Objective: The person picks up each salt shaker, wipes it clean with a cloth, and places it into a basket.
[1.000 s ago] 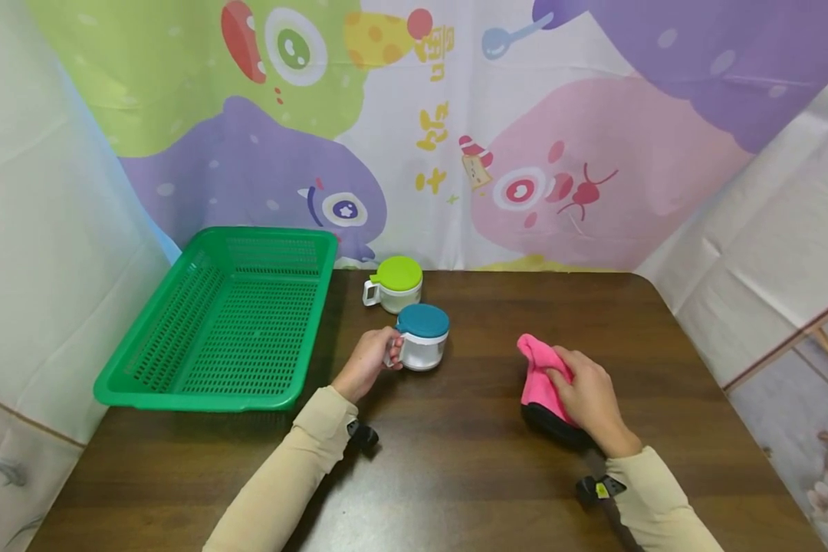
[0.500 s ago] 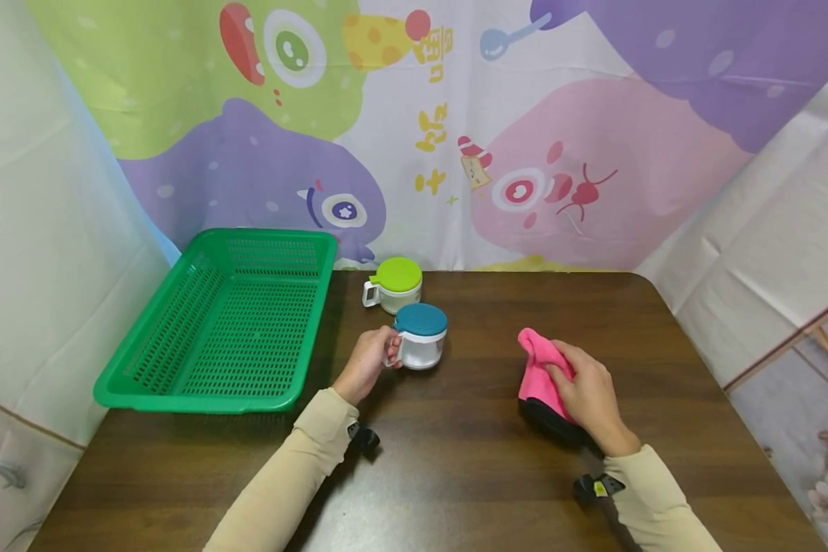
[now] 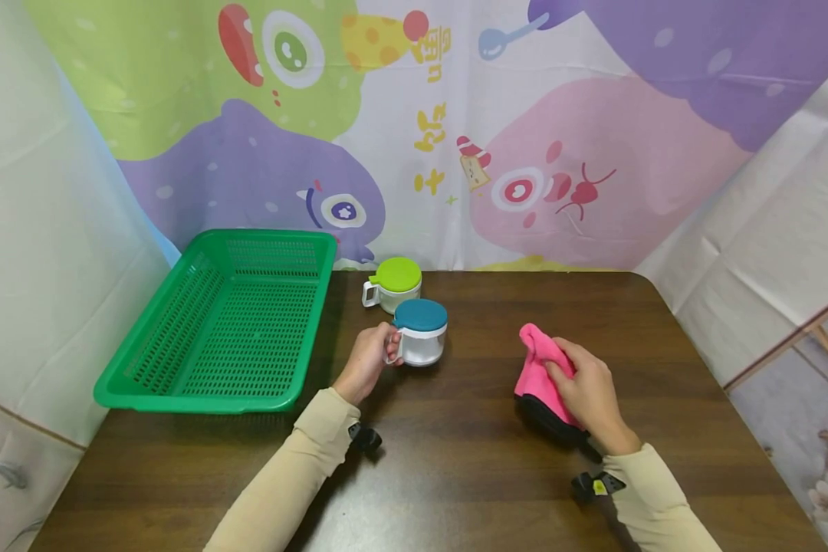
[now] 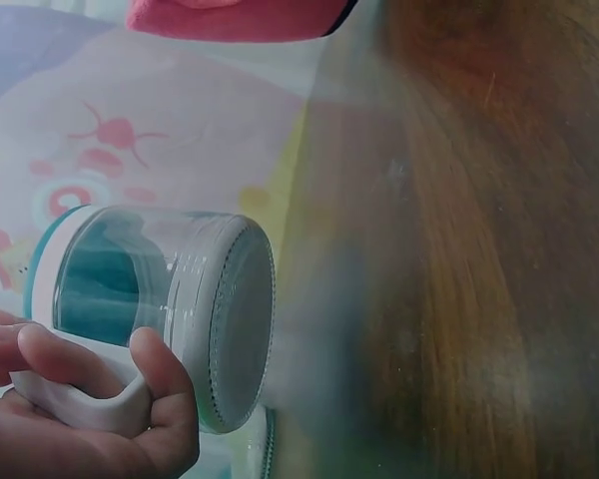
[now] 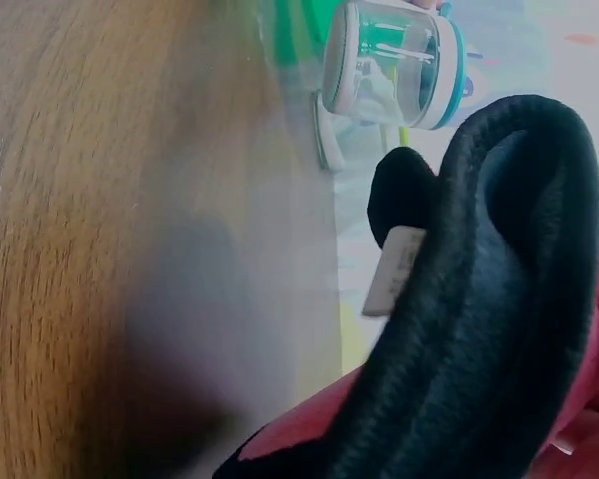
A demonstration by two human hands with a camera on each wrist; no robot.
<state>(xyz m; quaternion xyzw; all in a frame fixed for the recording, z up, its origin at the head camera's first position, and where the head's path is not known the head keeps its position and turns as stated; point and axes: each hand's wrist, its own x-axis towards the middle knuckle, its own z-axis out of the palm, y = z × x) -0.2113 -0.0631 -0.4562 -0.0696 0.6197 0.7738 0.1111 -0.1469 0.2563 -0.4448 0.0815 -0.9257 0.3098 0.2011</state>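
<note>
My left hand (image 3: 369, 359) grips the white handle of a clear jar with a blue lid (image 3: 421, 316). In the left wrist view the fingers curl through that handle, and the jar (image 4: 110, 274) looks see-through with nothing plainly inside. Just behind it stands a similar jar with a lime green lid (image 3: 398, 276), its handle pointing left. On the right, my right hand (image 3: 591, 387) pinches a folded pink cloth with a black edge (image 3: 541, 376), held above the table. The right wrist view shows the cloth's dark trim (image 5: 469, 299) and a small white tag (image 5: 394, 269) close up.
A green perforated basket (image 3: 307, 330) stands at the left of the brown wooden table (image 3: 455, 468). Behind the table hangs a curtain (image 3: 448, 230) printed with cartoon figures. White sheeting lines both sides.
The blue-lidded jar has risen slightly in my left hand. The pink cloth has shifted a little up and left in my right hand. The basket and green-lidded jar stay put.
</note>
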